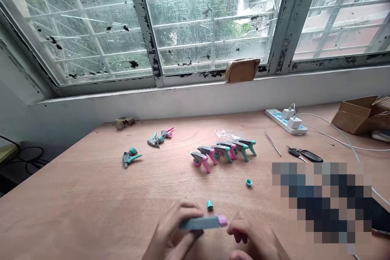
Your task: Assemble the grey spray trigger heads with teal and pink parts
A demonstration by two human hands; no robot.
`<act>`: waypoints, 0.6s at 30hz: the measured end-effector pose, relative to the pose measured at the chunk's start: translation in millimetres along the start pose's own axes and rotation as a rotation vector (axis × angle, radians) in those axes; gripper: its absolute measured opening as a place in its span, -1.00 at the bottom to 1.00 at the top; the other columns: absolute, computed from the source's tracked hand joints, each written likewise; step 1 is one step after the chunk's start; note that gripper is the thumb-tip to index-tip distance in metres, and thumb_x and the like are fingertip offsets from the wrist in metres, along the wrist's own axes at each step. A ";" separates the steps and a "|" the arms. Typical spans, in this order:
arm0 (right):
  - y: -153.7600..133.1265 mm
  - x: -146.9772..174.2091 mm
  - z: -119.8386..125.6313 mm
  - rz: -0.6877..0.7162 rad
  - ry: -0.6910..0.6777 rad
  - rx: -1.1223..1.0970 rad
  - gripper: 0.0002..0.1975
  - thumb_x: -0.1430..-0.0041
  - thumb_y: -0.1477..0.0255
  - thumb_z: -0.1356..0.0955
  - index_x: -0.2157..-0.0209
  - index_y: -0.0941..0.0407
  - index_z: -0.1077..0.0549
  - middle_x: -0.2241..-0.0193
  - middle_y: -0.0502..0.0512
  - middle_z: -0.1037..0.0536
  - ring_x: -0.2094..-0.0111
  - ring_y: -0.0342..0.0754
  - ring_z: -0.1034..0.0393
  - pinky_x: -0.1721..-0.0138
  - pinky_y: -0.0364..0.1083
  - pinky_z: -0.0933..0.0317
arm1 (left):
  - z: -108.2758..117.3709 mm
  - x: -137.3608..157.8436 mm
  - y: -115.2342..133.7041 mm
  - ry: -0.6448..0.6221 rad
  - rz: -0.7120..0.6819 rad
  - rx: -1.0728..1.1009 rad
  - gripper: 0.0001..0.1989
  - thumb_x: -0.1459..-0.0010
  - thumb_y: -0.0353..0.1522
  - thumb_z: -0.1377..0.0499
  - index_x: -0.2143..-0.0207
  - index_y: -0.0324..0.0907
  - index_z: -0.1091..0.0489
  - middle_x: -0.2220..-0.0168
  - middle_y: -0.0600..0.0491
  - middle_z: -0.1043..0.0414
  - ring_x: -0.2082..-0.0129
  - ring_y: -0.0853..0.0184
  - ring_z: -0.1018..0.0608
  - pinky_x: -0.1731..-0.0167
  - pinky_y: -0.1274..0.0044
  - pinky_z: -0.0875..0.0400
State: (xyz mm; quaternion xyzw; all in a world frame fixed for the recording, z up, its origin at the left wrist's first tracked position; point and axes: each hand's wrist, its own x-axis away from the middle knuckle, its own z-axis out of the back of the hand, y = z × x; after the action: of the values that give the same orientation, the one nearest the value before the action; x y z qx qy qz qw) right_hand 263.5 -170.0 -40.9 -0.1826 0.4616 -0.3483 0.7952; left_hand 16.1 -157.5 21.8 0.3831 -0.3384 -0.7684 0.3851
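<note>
Near the front edge of the view, my left hand (178, 227) is closed around a grey spray trigger head (201, 223) with a pink nozzle tip pointing right. My right hand (254, 235) is just right of that tip, with fingers loosely curled, thumb apart and nothing visible in them. A small teal nozzle cap (210, 204) stands on the table behind the held head. Farther back and right lies a teal ring-shaped cap (249, 183). Several grey trigger heads (224, 150) with pink or teal levers form a slanting row beyond.
At left on the wooden table (76, 203) lie a teal-levered trigger head (130, 157) and more sprayer pieces (160, 137). Tweezers (272, 144), keys (304, 154), a power strip (286, 122) and a cardboard box (359, 113) are at right. A pixelated patch hides part of the table.
</note>
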 end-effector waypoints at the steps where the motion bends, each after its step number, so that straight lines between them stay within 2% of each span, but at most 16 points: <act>1: 1.7 1.7 -3.8 -0.017 -0.005 0.008 -0.64 -0.44 0.06 -0.23 0.16 0.04 -0.41 0.42 0.01 -0.51 0.51 -0.14 -0.39 0.46 -0.19 -0.24 | 5.1 -3.5 0.2 0.019 0.053 -0.013 -0.83 -0.34 -0.34 -0.16 0.06 -0.04 -0.50 0.08 -0.02 -0.53 0.03 0.22 -0.58 -0.01 0.49 -0.43; 3: 5.2 4.1 -11.5 -0.020 -0.029 0.020 -0.68 -0.46 0.10 -0.23 0.18 0.06 -0.40 0.36 0.04 -0.55 0.52 -0.15 -0.40 0.47 -0.20 -0.24 | 16.8 -14.0 -0.2 0.038 0.148 -0.063 -0.83 -0.33 -0.34 -0.14 0.08 -0.07 -0.49 0.03 -0.03 -0.54 -0.02 0.18 -0.56 -0.05 0.48 -0.42; 5: 8.0 5.0 -16.2 0.019 -0.040 0.040 -0.67 -0.46 0.12 -0.22 0.22 0.07 -0.41 0.36 0.06 -0.56 0.52 -0.15 -0.42 0.48 -0.20 -0.25 | 27.8 -28.8 -2.4 -0.003 0.227 -0.109 -0.79 -0.37 -0.32 -0.08 0.04 -0.07 -0.47 0.04 -0.02 -0.56 0.00 0.17 -0.57 -0.03 0.44 -0.45; 10: 8.8 3.3 -11.3 0.053 -0.139 0.094 -0.78 -0.46 0.31 -0.26 0.25 0.08 -0.46 0.35 0.07 -0.56 0.42 -0.14 -0.51 0.40 -0.24 -0.32 | 39.2 -71.2 -23.4 -0.032 0.136 -0.262 -0.82 -0.31 -0.31 -0.12 0.13 -0.12 -0.49 0.08 -0.03 -0.50 0.04 0.16 -0.54 -0.04 0.38 -0.41; 13: 7.7 3.6 -8.6 0.089 -0.161 0.156 -0.76 -0.46 0.37 -0.26 0.31 0.08 -0.48 0.37 0.06 -0.55 0.42 -0.14 -0.53 0.38 -0.25 -0.34 | 37.4 -90.0 -40.1 -0.025 0.125 -0.284 -0.79 -0.29 -0.32 -0.11 0.16 -0.16 -0.52 0.14 -0.05 -0.49 0.05 0.14 -0.52 -0.02 0.35 -0.42; 16: 9.4 5.3 -11.5 0.118 -0.126 0.219 -0.71 -0.48 0.38 -0.23 0.34 0.08 -0.47 0.39 0.04 -0.56 0.47 -0.16 -0.53 0.42 -0.26 -0.34 | 39.2 -99.7 -50.0 -0.033 0.119 -0.339 -0.72 -0.28 -0.37 -0.10 0.01 -0.16 -0.50 0.04 -0.08 -0.50 -0.03 0.13 -0.50 -0.11 0.31 -0.36; 18: 11.6 6.1 -14.1 0.130 -0.117 0.246 -0.69 -0.49 0.38 -0.22 0.35 0.08 -0.47 0.40 0.03 -0.56 0.49 -0.17 -0.53 0.44 -0.27 -0.34 | 48.8 -101.4 -53.4 -0.047 0.118 -0.376 -0.62 -0.27 -0.32 -0.15 -0.13 -0.13 -0.41 -0.10 -0.10 -0.45 -0.15 0.10 -0.44 -0.20 0.28 -0.30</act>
State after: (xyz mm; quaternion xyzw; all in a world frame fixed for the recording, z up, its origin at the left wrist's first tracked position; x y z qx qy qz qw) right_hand 257.8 -166.0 -58.9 -0.0735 0.3791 -0.3387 0.8580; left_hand -1.6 -34.9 34.8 0.2656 -0.2196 -0.8030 0.4862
